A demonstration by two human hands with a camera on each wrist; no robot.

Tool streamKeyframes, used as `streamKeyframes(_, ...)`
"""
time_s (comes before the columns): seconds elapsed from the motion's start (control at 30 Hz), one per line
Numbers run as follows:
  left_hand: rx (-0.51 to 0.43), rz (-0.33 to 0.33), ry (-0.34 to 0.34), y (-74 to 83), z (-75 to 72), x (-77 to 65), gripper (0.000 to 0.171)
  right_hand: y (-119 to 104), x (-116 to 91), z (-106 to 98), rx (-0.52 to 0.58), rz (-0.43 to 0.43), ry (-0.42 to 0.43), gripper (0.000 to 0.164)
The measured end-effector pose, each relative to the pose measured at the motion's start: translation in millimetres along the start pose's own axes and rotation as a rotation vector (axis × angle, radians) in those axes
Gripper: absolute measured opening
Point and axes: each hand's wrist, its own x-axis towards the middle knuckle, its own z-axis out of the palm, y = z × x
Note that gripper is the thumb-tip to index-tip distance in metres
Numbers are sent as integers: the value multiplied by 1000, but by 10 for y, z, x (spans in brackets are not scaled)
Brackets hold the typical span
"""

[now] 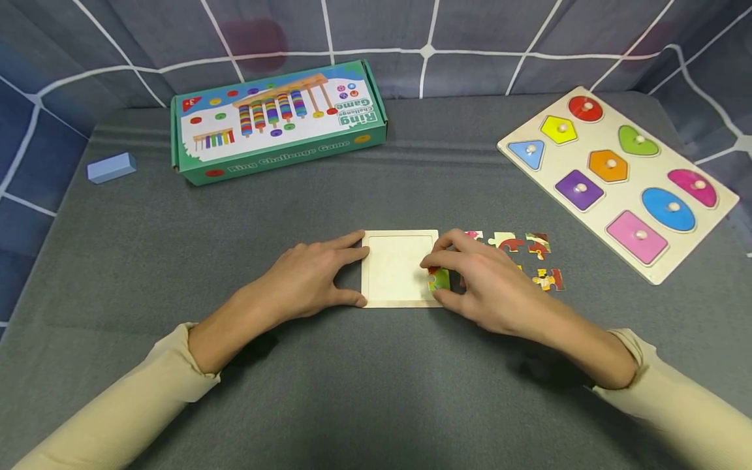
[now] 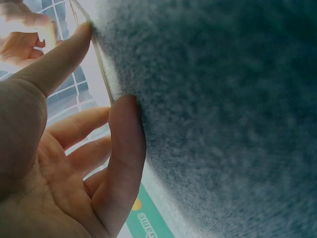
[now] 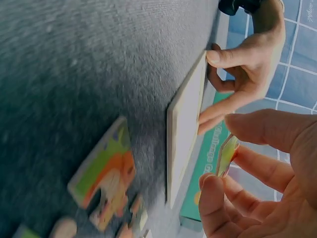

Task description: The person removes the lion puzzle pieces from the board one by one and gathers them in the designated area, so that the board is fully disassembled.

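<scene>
A shallow, square wooden puzzle tray (image 1: 396, 267) lies flat on the grey cloth, its inside bare and pale. My left hand (image 1: 308, 277) touches its left edge, the thumb at the near corner and fingertips at the far one. Over the tray's right side, my right hand (image 1: 493, 281) pinches a green jigsaw piece (image 1: 438, 282) with some red on it. In the right wrist view this piece (image 3: 227, 154) is held tilted above the tray, between thumb and fingertips. Several loose jigsaw pieces (image 1: 506, 242) lie right of the tray, some partly hidden by the right hand.
A green Ring Challenge Game box (image 1: 279, 121) stands at the back left. Left of it lies a small light-blue block (image 1: 111, 168). A wooden board with colourful knobbed shapes (image 1: 617, 183) lies at the back right. Tile-patterned cloth (image 1: 382, 78) rises behind the table.
</scene>
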Motion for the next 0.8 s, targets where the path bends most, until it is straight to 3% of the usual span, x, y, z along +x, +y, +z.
streamKeyframes(0.63,-16,8,3,-9,6,-9,79,107,-325,-188,-50,27,37,36)
streamKeyframes(0.8,-17,13,11,-10,5,-8,79,160,-427,-228,-72,-16,72,40)
